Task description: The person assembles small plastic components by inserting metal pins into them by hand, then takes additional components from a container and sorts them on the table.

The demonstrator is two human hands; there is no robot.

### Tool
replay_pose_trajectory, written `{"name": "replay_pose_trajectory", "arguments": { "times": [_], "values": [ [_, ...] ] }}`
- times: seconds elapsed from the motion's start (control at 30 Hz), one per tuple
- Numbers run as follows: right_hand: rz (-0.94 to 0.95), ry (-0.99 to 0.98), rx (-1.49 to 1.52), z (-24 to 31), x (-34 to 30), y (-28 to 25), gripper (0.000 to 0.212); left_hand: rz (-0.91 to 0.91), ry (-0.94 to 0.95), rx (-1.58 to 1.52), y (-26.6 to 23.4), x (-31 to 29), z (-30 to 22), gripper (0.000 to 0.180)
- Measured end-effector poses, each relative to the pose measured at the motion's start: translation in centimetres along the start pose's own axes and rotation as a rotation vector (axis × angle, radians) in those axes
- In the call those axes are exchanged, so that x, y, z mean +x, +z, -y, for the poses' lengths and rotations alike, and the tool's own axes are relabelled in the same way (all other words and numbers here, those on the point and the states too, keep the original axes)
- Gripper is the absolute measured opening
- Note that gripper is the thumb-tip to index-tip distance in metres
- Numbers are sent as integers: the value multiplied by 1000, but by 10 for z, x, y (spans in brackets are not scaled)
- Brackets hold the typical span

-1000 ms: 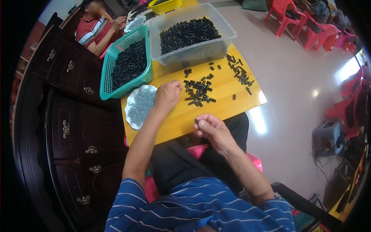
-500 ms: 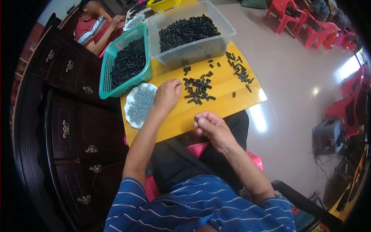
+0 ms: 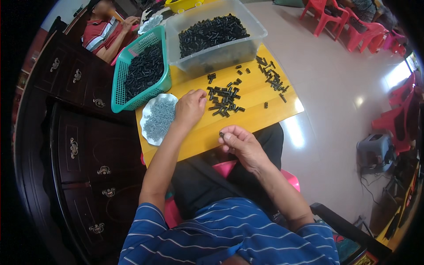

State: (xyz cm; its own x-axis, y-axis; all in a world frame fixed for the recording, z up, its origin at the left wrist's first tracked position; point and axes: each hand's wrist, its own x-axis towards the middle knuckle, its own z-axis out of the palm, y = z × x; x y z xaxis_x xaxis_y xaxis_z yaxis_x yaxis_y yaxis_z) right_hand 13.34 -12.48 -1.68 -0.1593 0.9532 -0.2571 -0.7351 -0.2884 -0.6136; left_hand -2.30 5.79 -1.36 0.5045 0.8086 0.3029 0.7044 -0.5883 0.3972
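Observation:
My right hand (image 3: 244,145) is over the table's near edge, thumb and fingers pinching a small black plastic piece (image 3: 221,134). Curled on the tabletop, my left hand (image 3: 191,108) has its fingertips turned away; whatever is in them, if anything, stays hidden. Just left of it lies a white wavy-rimmed dish (image 3: 145,132) full of small grey, screw-like pieces (image 3: 160,115). To its right spreads a loose pile of short black tubular pieces (image 3: 224,98). Farther right is a second group of black pieces (image 3: 271,76), longer and thinner-looking, near the table's right edge.
A green perforated basket (image 3: 115,95) and a large translucent bin (image 3: 212,59), both holding black pieces, stand at the back of the yellow table (image 3: 190,148). Dark drawers (image 3: 84,128) line the left. Another person (image 3: 108,35) sits far left. Red chairs (image 3: 327,17) are off right.
The whole view has shifted slightly, so the table and containers sit a little further left and higher. Both hands keep nearly the same pose, and the right still pinches the black piece.

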Motion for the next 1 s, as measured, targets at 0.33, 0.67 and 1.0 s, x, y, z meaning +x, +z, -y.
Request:
{"name": "replay_pose_trajectory", "arguments": {
  "times": [0.33, 0.67, 1.0],
  "values": [
    [17, 13, -11, 1, -1, 0, 17, 37, 139, -165, -3, -3, -43, 10],
    [18, 5, -13, 3, -1, 0, 17, 130, 231, -75, 11, 16, -54, 22],
    [13, 3, -8, 3, 0, 0, 16, 151, 269, 26, 12, 18, -59, 34]
  ]
}}
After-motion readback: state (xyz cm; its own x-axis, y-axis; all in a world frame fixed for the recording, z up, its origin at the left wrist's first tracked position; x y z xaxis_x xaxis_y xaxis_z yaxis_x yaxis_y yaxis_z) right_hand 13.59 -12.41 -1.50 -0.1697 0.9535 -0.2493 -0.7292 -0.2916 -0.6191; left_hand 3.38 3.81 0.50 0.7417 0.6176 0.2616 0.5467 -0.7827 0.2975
